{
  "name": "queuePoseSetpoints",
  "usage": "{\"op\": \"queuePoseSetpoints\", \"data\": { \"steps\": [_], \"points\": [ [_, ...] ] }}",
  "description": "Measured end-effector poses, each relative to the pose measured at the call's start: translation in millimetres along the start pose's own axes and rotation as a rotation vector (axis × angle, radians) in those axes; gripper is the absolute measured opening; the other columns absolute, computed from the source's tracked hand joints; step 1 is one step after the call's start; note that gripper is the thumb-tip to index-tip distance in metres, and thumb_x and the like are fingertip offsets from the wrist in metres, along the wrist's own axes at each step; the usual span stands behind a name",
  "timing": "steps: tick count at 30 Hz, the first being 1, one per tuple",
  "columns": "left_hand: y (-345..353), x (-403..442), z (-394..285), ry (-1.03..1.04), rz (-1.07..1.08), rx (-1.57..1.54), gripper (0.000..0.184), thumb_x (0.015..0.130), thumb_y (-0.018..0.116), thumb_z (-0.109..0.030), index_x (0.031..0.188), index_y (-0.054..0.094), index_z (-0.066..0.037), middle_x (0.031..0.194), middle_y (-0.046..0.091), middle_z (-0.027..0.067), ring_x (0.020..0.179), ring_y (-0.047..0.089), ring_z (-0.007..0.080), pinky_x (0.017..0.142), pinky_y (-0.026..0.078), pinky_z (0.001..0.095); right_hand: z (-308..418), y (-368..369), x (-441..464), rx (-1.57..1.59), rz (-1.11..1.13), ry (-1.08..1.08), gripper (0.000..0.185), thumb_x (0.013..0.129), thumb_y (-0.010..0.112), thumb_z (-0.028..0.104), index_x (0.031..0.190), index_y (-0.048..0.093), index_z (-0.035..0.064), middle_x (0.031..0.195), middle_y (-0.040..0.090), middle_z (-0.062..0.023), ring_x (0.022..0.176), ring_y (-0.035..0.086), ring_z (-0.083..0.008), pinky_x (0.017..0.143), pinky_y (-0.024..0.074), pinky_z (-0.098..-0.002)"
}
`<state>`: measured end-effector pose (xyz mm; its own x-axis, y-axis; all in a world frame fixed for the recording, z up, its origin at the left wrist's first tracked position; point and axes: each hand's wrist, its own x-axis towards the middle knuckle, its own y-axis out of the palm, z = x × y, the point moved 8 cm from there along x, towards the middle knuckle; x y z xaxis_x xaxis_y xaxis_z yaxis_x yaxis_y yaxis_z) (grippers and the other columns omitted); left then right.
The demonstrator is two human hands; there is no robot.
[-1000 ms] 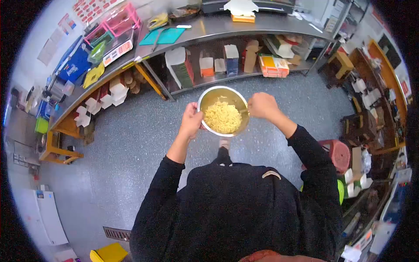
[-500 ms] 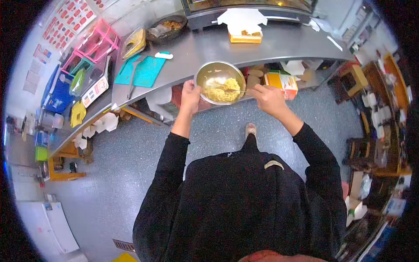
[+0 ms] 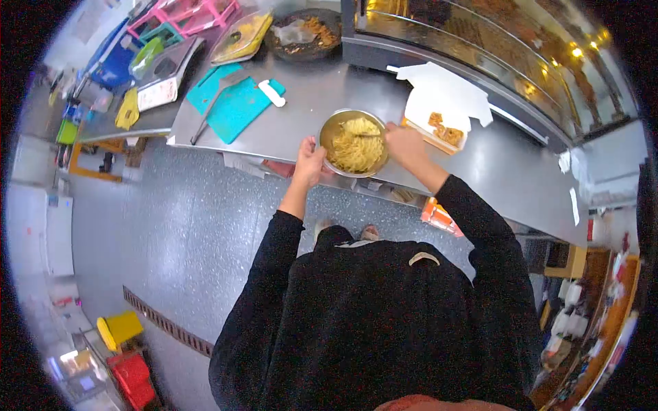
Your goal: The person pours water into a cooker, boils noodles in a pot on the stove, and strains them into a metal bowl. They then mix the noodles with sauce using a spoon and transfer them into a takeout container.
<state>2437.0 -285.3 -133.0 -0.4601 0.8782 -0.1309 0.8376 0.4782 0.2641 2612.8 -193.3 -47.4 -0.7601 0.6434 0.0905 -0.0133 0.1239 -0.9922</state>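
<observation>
A round metal mixing bowl (image 3: pixel 330 131) is at the front edge of the steel counter, filled with yellow noodles (image 3: pixel 358 152). My left hand (image 3: pixel 310 163) grips its left rim, thumb and fingers closed on the edge. On the other side, my right hand (image 3: pixel 407 145) is closed around the handle of a thin metal utensil (image 3: pixel 371 134), whose end dips into the noodles; whether it is a fork or a spoon cannot be made out. Just behind my right hand sits an open takeaway box (image 3: pixel 449 103) with brown fried pieces (image 3: pixel 447 131) inside.
A teal cutting board (image 3: pixel 236 113) with a long-handled spatula (image 3: pixel 214 103) and a white-handled tool (image 3: pixel 272 94) lies to the left. Behind stand a dark pan (image 3: pixel 301 51) and a glass display case (image 3: pixel 473 34). A scale (image 3: pixel 157 94) is farther left.
My view has turned, and I stand closer to the counter. The bowl has come over the counter's edge beside the takeaway box. Noodles now cover more of the bowl, and the utensil has shifted in them.
</observation>
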Motion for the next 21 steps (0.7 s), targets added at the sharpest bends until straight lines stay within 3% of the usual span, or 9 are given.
{"op": "queuePoseSetpoints", "data": {
  "steps": [3, 5, 10, 13, 16, 17, 18, 20, 21],
  "points": [
    [8, 14, -9, -0.072, 0.031, -0.071, 0.021, 0.076, 0.044, -0.002, 0.095, 0.037, -0.009, 0.082, 0.049, 0.0064, 0.048, 0.053, 0.0153, 0.037, 0.049, 0.0277, 24, -7, 9, 0.116, -0.041, -0.159, 0.009, 0.064, 0.053, 0.009, 0.072, 0.057, 0.0068, 0.067, 0.057, -0.0073, 0.059, 0.059, -0.0254, 0.049, 0.0477, -0.0366],
    [4, 20, -11, -0.133, 0.012, 0.035, 0.026, 0.076, 0.044, -0.003, 0.101, 0.040, -0.005, 0.092, 0.050, 0.0034, 0.064, 0.052, 0.0094, 0.040, 0.043, 0.0209, 5, -17, 13, 0.089, -0.032, -0.128, 0.009, 0.063, 0.053, 0.009, 0.071, 0.057, 0.0077, 0.066, 0.057, -0.0070, 0.058, 0.059, -0.0254, 0.049, 0.0474, -0.0371],
    [16, 30, -14, -0.135, 0.067, 0.109, 0.025, 0.076, 0.044, -0.004, 0.100, 0.040, -0.005, 0.089, 0.051, 0.0024, 0.064, 0.052, 0.0092, 0.038, 0.043, 0.0210, -13, 0, 37, 0.104, 0.032, -0.006, 0.012, 0.068, 0.051, 0.010, 0.074, 0.060, 0.0051, 0.070, 0.059, -0.0118, 0.059, 0.060, -0.0268, 0.049, 0.0473, -0.0370],
    [14, 46, -19, -0.144, 0.074, 0.099, 0.023, 0.076, 0.045, -0.005, 0.099, 0.040, -0.005, 0.088, 0.050, 0.0012, 0.065, 0.052, 0.0084, 0.039, 0.043, 0.0203, 9, 3, 32, 0.144, 0.027, -0.292, 0.013, 0.069, 0.053, 0.016, 0.074, 0.059, 0.0057, 0.071, 0.059, -0.0096, 0.062, 0.060, -0.0260, 0.052, 0.0471, -0.0362],
    [15, 50, -22, -0.161, 0.097, 0.088, 0.022, 0.076, 0.046, -0.006, 0.097, 0.041, -0.006, 0.088, 0.049, 0.0000, 0.067, 0.052, 0.0073, 0.040, 0.044, 0.0195, -35, -14, 46, 0.166, 0.114, -0.122, 0.011, 0.069, 0.054, 0.016, 0.073, 0.059, 0.0065, 0.070, 0.058, -0.0071, 0.061, 0.060, -0.0262, 0.052, 0.0472, -0.0366],
    [19, 52, -24, -0.142, 0.125, 0.068, 0.021, 0.076, 0.047, -0.007, 0.097, 0.041, -0.007, 0.088, 0.049, -0.0007, 0.068, 0.051, 0.0066, 0.041, 0.044, 0.0192, -39, 1, 49, 0.117, -0.041, -0.102, 0.008, 0.067, 0.054, 0.015, 0.070, 0.058, 0.0076, 0.071, 0.057, -0.0053, 0.063, 0.059, -0.0247, 0.054, 0.0474, -0.0352],
    [21, 56, -24, -0.142, 0.134, 0.066, 0.021, 0.076, 0.047, -0.007, 0.097, 0.041, -0.007, 0.088, 0.049, -0.0007, 0.068, 0.051, 0.0066, 0.041, 0.044, 0.0192, -36, -2, 50, 0.113, -0.040, -0.094, 0.008, 0.067, 0.054, 0.015, 0.070, 0.058, 0.0076, 0.071, 0.057, -0.0053, 0.063, 0.059, -0.0247, 0.054, 0.0474, -0.0352],
    [25, 67, -25, -0.147, 0.188, 0.082, 0.021, 0.077, 0.048, -0.007, 0.097, 0.041, -0.007, 0.088, 0.049, -0.0008, 0.066, 0.051, 0.0065, 0.042, 0.045, 0.0200, 7, -23, 45, 0.097, -0.150, -0.495, 0.008, 0.063, 0.052, 0.008, 0.071, 0.055, 0.0091, 0.071, 0.051, -0.0047, 0.065, 0.056, -0.0215, 0.058, 0.0467, -0.0318],
    [24, 70, -28, -0.147, 0.191, 0.083, 0.021, 0.077, 0.048, -0.007, 0.097, 0.041, -0.007, 0.088, 0.049, -0.0008, 0.066, 0.051, 0.0065, 0.042, 0.045, 0.0200, 7, -35, 51, 0.087, -0.110, -0.564, 0.012, 0.064, 0.053, 0.012, 0.075, 0.056, 0.0098, 0.071, 0.050, -0.0030, 0.066, 0.054, -0.0194, 0.059, 0.0445, -0.0313]
  ]
}}
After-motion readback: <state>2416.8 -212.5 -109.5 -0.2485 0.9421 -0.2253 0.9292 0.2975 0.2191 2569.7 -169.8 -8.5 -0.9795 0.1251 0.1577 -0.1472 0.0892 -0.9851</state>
